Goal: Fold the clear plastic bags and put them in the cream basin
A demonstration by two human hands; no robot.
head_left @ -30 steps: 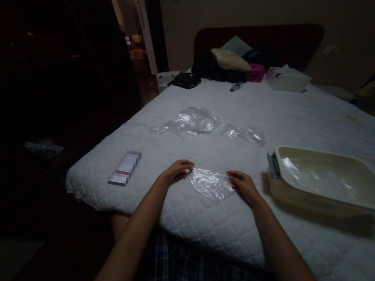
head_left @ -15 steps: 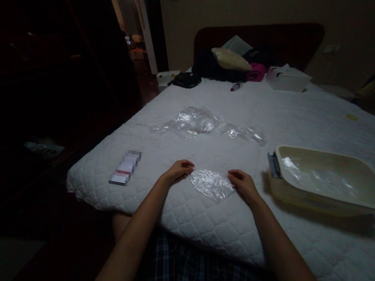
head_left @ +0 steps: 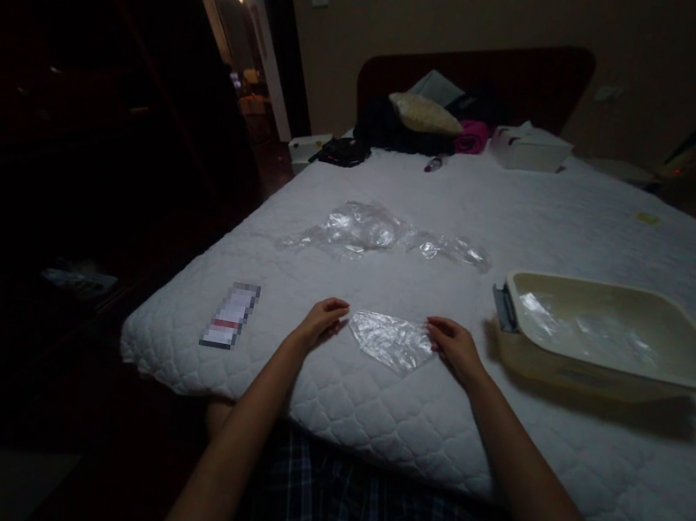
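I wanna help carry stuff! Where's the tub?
In the head view, the tub sits on the bed toward the right, to the right of the right hand, its grey handle at the end nearer that hand.

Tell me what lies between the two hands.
In the head view, a piece of clear plastic film lies between the left hand and the right hand, on the white quilted mattress cover.

My right hand [head_left: 454,346] covers the right corner of the clear plastic sheet [head_left: 393,340]; whether my left hand [head_left: 322,321] touches its left corner cannot be told. Coarse blocks mask the flat oblong object [head_left: 230,316]. The view's right edge crops the bed [head_left: 557,450]; its lower edge, my forearms [head_left: 231,464]. The small item [head_left: 434,164] beyond is indistinct.
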